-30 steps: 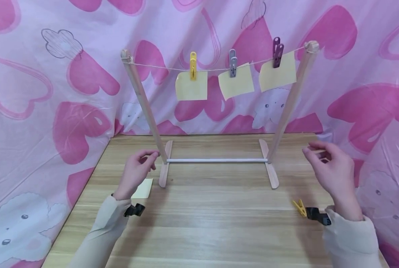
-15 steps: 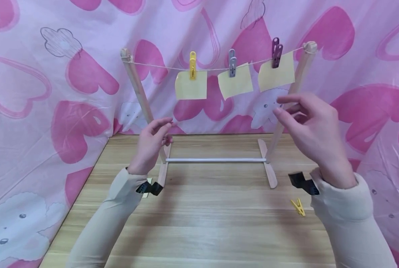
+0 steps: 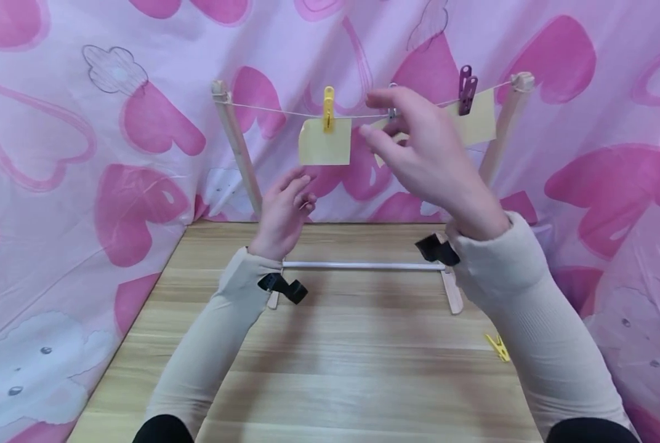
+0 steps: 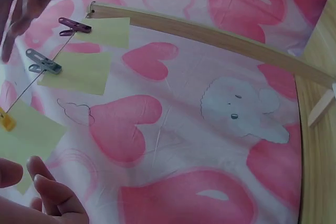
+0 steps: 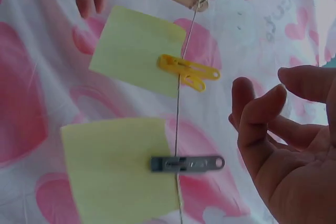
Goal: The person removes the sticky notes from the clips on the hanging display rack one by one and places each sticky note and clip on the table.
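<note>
A yellow clothespin (image 3: 329,109) clips a pale yellow paper note (image 3: 324,143) to a thin string. Just below that note is my left hand (image 3: 284,216), fingers loosely bent around nothing. My right hand (image 3: 432,151) is raised to the right of the yellow clothespin, thumb and forefinger apart with nothing between them. In the head view it covers most of the middle note and its grey clothespin. The right wrist view shows that grey clothespin (image 5: 187,163) gripping the middle note (image 5: 118,174). A dark purple clothespin (image 3: 467,92) holds a third note (image 3: 478,120).
The string runs between two wooden posts, left (image 3: 236,141) and right (image 3: 505,123), joined low down by a white rod (image 3: 363,266). Another yellow clothespin (image 3: 497,347) lies on the wooden table (image 3: 363,369) by my right sleeve. A pink heart-patterned curtain (image 3: 141,203) hangs behind.
Both hands have risen from low beside the posts and moved inward to the string. The right hand travelled far left, now overlapping the middle note. The note on the table is now hidden.
</note>
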Tool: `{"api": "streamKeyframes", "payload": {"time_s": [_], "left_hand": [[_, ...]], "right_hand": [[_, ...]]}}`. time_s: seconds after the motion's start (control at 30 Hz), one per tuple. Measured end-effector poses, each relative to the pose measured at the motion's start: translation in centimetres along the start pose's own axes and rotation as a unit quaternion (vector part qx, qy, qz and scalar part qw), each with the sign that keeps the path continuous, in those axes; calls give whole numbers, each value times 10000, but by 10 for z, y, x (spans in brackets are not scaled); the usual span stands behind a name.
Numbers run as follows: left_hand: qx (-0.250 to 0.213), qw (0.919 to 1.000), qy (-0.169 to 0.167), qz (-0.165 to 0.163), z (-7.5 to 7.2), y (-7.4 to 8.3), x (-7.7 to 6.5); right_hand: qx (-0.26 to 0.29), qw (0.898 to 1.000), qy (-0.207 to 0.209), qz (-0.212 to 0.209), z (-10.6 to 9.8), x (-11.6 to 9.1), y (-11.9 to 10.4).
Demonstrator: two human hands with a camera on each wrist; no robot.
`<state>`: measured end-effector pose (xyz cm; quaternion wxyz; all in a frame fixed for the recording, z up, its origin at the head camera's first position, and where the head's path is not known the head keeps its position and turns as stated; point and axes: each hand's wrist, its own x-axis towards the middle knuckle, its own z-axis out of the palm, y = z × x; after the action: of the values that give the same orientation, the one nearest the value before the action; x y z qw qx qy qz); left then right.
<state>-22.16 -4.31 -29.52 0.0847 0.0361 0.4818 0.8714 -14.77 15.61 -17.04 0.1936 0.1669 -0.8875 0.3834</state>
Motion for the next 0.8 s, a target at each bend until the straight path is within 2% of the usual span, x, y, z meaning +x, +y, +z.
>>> {"api": "streamKeyframes", "payload": {"time_s": [0.2,0.4,0.57,0.8], "left_hand": [[-3,9993,-187,323,20,-2,5],[-205,9987,-97,465,27,-5,9],[-239,9981,-45,569,29,-4,11],[24,9974,-43,712,30,-3,11]], "right_hand": [[-190,9974,-533,447,5,33,-10],[-379,9913,-948,832,15,53,-10],[-428,9894,-1050,909,21,61,-10],[-484,9894,-1017,920,24,66,-9]]}}
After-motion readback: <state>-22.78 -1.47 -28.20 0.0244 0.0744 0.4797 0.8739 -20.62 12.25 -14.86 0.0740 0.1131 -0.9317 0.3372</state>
